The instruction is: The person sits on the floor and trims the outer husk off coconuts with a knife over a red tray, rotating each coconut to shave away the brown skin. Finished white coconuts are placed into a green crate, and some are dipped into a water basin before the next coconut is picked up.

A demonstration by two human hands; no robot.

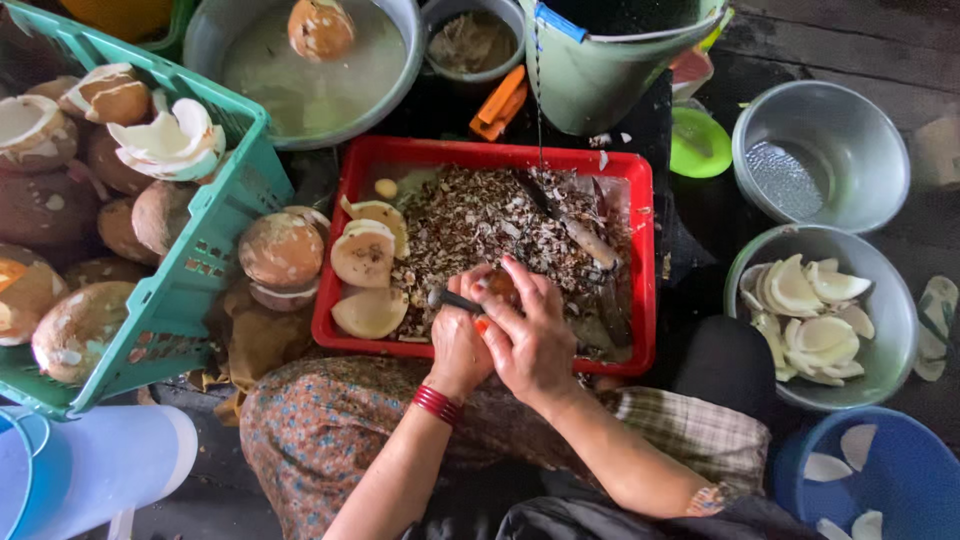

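Both my hands meet over the near edge of a red plastic tray [640, 260] filled with brown coconut peelings. My left hand [457, 350], with red bangles on the wrist, grips a dark-handled peeler [452, 300]. In my right hand [535, 340], fingers curl round a brown-skinned coconut piece [499, 285] held against the peeler. Three pale coconut pieces [365, 258] lie at the tray's left end. A long knife [585, 240] rests on the peelings.
A green crate [215, 255] of coconut halves stands at left, with a brown coconut [282, 250] beside it. At right, a metal bowl [880, 300] holds white peeled pieces, an empty metal bowl [850, 110] sits behind it, and a blue tub [900, 470] lies near. A basin of water [300, 90] and a green bucket [610, 80] stand behind.
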